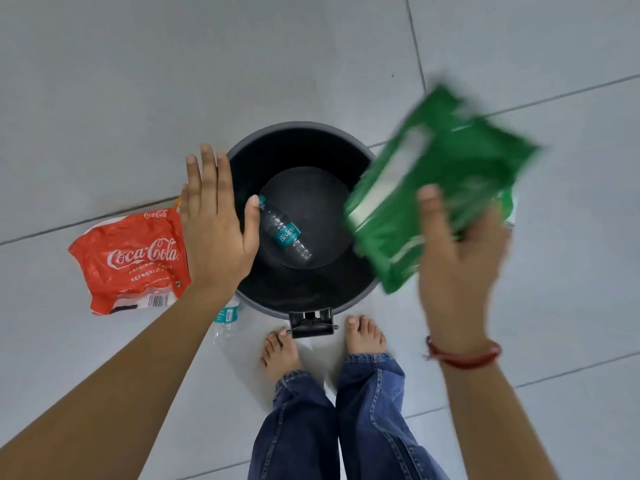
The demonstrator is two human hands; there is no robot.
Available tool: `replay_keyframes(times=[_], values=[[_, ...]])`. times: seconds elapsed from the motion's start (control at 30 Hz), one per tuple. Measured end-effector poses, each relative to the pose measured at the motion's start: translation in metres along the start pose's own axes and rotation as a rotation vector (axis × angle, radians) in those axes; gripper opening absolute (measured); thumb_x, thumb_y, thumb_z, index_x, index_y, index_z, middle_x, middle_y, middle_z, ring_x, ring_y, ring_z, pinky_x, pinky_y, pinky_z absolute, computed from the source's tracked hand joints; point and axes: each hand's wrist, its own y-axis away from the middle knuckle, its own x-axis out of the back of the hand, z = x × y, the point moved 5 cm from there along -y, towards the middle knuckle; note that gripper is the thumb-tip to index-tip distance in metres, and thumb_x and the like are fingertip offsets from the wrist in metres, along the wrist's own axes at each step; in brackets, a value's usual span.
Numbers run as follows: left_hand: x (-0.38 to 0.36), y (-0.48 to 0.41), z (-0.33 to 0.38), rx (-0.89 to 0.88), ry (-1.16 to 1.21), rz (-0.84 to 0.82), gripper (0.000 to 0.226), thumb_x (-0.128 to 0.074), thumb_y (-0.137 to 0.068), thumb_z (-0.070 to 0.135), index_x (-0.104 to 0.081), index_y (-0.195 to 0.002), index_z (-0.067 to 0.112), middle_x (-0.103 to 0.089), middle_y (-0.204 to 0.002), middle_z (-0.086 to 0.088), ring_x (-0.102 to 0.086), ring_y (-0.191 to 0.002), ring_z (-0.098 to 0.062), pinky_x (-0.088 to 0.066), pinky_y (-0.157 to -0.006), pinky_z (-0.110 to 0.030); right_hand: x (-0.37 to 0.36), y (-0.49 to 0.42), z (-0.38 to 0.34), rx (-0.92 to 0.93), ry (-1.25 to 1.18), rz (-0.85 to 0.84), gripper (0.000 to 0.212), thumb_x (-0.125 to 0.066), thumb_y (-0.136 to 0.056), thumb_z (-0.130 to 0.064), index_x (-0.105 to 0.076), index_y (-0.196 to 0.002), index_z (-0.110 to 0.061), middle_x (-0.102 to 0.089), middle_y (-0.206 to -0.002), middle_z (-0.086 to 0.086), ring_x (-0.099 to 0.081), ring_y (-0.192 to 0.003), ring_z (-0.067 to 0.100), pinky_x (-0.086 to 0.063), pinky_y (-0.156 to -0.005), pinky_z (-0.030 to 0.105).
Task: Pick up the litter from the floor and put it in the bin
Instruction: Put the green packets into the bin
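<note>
Red crinkled plastic, a Coca-Cola wrapper (pixel 130 263), lies on the floor tiles (pixel 104 81) left of the bin (pixel 301 133), a clear bottle (pixel 225 322) near its front rim. Left hand (pixel 216 230) hovers flat, fingers together, empty. One bottle (pixel 285 232) lies inside the round black bin. Right hand (pixel 460 268) pinches a blurred green packet (pixel 440 181) at the right rim; I judge that dropping it calls for releasing over the opening

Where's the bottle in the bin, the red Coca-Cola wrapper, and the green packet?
bottle (pixel 285 232), head view, on its teal label.
red Coca-Cola wrapper (pixel 133 261), head view, on the white logo.
green packet (pixel 440 181), head view, on its blurred middle.
</note>
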Motion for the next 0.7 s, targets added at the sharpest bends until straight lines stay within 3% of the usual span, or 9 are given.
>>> replay_keyframes(times=[0.1, 0.2, 0.33, 0.43, 0.5, 0.57, 0.63, 0.7], values=[[-0.002, 0.000, -0.001, 0.009, -0.010, -0.006, 0.064, -0.021, -0.099, 0.045, -0.015, -0.151, 0.008, -0.012, -0.161, -0.014, -0.007, -0.149, -0.031, -0.010, -0.119, -0.049, 0.064, 0.005, -0.097, 0.333, -0.231, 0.051, 0.014, -0.061, -0.094, -0.018, -0.059, -0.106, -0.012, -0.067, -0.100, 0.006, -0.064, -0.091, 0.024, -0.055, -0.082, 0.028], [-0.004, 0.000, -0.003, 0.014, -0.037, -0.003, 0.066, -0.020, -0.099, 0.048, -0.014, -0.151, 0.009, -0.011, -0.161, -0.014, -0.007, -0.149, -0.030, -0.007, -0.119, -0.050, 0.091, 0.008, -0.147, 0.479, -0.112, 0.067, 0.051, -0.063, -0.092, -0.028, -0.045, -0.136, -0.009, -0.058, -0.124, 0.010, -0.058, -0.112, 0.024, -0.052, -0.094, 0.037], [-0.004, -0.001, -0.002, 0.012, -0.048, 0.006, 0.066, -0.020, -0.099, 0.049, -0.012, -0.152, 0.010, -0.011, -0.161, -0.014, -0.007, -0.149, -0.031, -0.007, -0.118, -0.050, 0.153, -0.006, -0.138, 0.596, -0.278, 0.659, 0.031, -0.061, -0.091, -0.021, -0.059, -0.117, -0.004, -0.063, -0.107, 0.013, -0.060, -0.094, 0.026, -0.047, -0.075, 0.028], [-0.004, -0.001, -0.002, 0.023, -0.067, 0.001, 0.066, -0.020, -0.099, 0.049, -0.012, -0.152, 0.010, -0.010, -0.161, -0.013, -0.007, -0.149, -0.031, -0.007, -0.118, -0.050, 0.179, -0.060, -0.093, 0.434, -0.282, 0.828, 0.035, -0.057, -0.089, -0.021, -0.057, -0.119, -0.003, -0.059, -0.114, 0.017, -0.057, -0.102, 0.030, -0.042, -0.084, 0.024], [-0.003, -0.001, -0.001, 0.025, -0.069, 0.004, 0.066, -0.021, -0.099, 0.048, -0.012, -0.152, 0.010, -0.010, -0.162, -0.013, -0.006, -0.149, -0.031, -0.006, -0.118, -0.051, 0.172, -0.105, -0.043, 0.130, -0.113, 0.694, 0.063, -0.062, -0.086, -0.029, -0.040, -0.140, -0.004, -0.042, -0.141, 0.023, -0.042, -0.129, 0.036, -0.038, -0.105, 0.040], [-0.005, 0.000, -0.002, 0.017, -0.052, 0.014, 0.066, -0.022, -0.099, 0.048, -0.011, -0.152, 0.010, -0.009, -0.162, -0.013, -0.005, -0.149, -0.030, -0.005, -0.119, -0.051, 0.154, -0.137, 0.010, -0.210, 0.065, 0.429, 0.102, -0.071, -0.079, -0.047, -0.010, -0.153, -0.014, -0.009, -0.158, 0.024, -0.014, -0.146, 0.038, -0.022, -0.115, 0.059], [-0.006, 0.000, -0.003, 0.010, -0.039, 0.033, 0.066, -0.022, -0.099, 0.047, -0.010, -0.152, 0.011, -0.008, -0.162, -0.012, -0.004, -0.149, -0.030, -0.004, -0.119, -0.050, 0.137, -0.155, 0.044, -0.358, 0.081, 0.228, 0.122, -0.076, -0.070, -0.056, 0.007, -0.153, -0.023, 0.009, -0.159, 0.025, -0.002, -0.147, 0.043, -0.017, -0.114, 0.066], [-0.006, 0.001, -0.004, 0.000, -0.024, 0.055, 0.065, -0.022, -0.099, 0.047, -0.011, -0.152, 0.010, -0.009, -0.162, -0.013, -0.004, -0.149, -0.031, -0.004, -0.119, -0.050, 0.122, -0.163, 0.056, -0.365, 0.060, 0.134, 0.120, -0.076, -0.073, -0.053, 0.010, -0.152, -0.028, 0.008, -0.158, 0.027, -0.011, -0.144, 0.048, -0.024, -0.113, 0.063]])
